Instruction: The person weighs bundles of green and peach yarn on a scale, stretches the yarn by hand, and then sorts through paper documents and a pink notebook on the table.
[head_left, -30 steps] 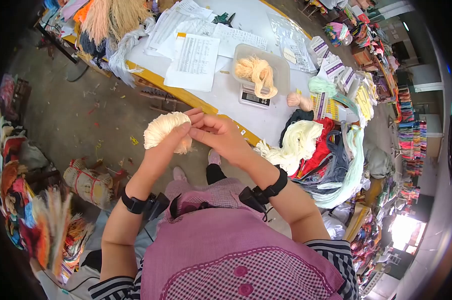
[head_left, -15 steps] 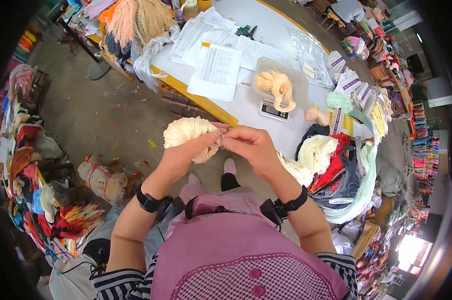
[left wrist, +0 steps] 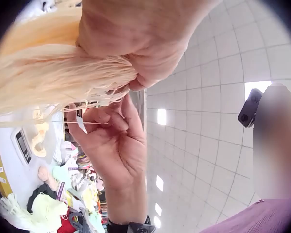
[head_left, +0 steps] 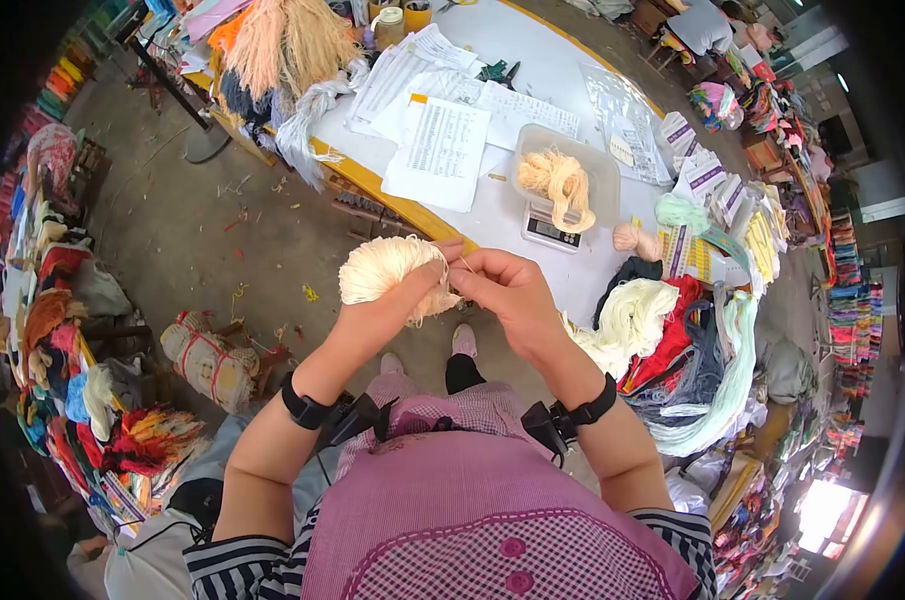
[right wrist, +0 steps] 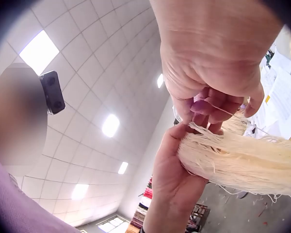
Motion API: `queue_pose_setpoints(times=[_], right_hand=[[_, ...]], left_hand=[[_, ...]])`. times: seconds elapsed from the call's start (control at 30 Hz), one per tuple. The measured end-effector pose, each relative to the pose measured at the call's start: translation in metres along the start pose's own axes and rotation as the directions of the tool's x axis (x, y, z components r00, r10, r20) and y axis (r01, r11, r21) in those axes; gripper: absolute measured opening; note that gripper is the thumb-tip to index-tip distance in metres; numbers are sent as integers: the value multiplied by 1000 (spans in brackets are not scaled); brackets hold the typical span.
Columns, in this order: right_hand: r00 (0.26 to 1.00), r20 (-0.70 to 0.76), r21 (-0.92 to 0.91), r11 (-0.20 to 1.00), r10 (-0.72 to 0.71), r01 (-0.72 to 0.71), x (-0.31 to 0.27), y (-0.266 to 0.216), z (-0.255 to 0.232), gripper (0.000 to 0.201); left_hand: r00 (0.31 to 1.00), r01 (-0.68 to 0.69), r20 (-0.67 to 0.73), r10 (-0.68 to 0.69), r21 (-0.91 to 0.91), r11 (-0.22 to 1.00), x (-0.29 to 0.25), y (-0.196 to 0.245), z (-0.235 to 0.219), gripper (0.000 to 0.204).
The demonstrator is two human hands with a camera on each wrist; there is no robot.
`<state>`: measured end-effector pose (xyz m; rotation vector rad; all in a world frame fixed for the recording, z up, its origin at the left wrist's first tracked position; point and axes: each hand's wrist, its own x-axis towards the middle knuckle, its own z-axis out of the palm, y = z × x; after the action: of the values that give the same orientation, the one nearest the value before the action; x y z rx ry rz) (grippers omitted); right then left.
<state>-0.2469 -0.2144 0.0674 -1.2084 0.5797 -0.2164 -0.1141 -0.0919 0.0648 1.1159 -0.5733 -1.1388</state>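
My left hand [head_left: 400, 302] grips a thick bundle of cream yarn [head_left: 384, 268], its thumb laid across the top. The looped strands fan out to the left of that hand. Close beside it, my right hand [head_left: 512, 298] pinches a thin thread [right wrist: 229, 112] between thumb and fingers. In the left wrist view the thread runs taut past a small white tag or wrap on a right finger. The bundle [right wrist: 242, 162] hangs over the floor in front of the table edge, and its gathered end is partly hidden by my left fingers.
On the table [head_left: 477, 218] lie printed sheets [head_left: 437, 150] and a plastic tub [head_left: 604, 185] of peach yarn on a digital scale [head_left: 552, 232]. Cream, red and grey skeins [head_left: 637, 320] heap at the right corner. A tied bundle [head_left: 209, 362] sits at the left.
The view has swung left, so the table appears farther right. My right hand has drawn slightly away from the left and now pinches a thread. The left hand keeps its grip on the yarn.
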Motion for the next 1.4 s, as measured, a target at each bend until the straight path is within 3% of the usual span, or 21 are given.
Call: queue_pose_setpoints(times=[0.2,0.27,0.4,0.57,0.8,0.97,1.1,1.17,1.27,1.4], right_hand=[[1000,-10,5,1000,30,-30,0,-4,1,15],[999,-25,-12,999,31,-31,3,0,-1,13],[999,-32,-62,998,19,-21,6,4,-4,13],[998,-62,38,999,-15,18,5,1,2,12],[998,-41,76,996,-42,46,8,0,7,12],[999,-33,-72,997,-40,37,12,1,8,9],[997,-47,-103,993,-57,52,12,1,11,11],[997,-65,-89,996,-32,26,10,-5,16,12],[998,-55,3,999,-34,34,11,-5,20,13],[998,-59,-34,999,-30,28,16,-7,29,12]], left_hand=[[1000,16,0,-16,49,999,4,-11,-7,33],[998,-64,-12,66,138,988,4,-10,-4,32],[996,-91,-10,93,147,985,4,-9,-3,32],[998,47,-51,-48,-18,999,4,0,-1,32],[997,36,-57,-43,-115,993,0,1,-5,30],[983,-132,-90,158,244,961,-4,-1,-6,26],[988,-100,-89,128,274,957,-6,0,-9,27],[987,-95,-122,108,105,990,-5,-1,-11,27],[985,-105,-126,115,81,991,-7,6,-12,28],[979,-152,-105,173,183,971,-7,4,-17,29]])
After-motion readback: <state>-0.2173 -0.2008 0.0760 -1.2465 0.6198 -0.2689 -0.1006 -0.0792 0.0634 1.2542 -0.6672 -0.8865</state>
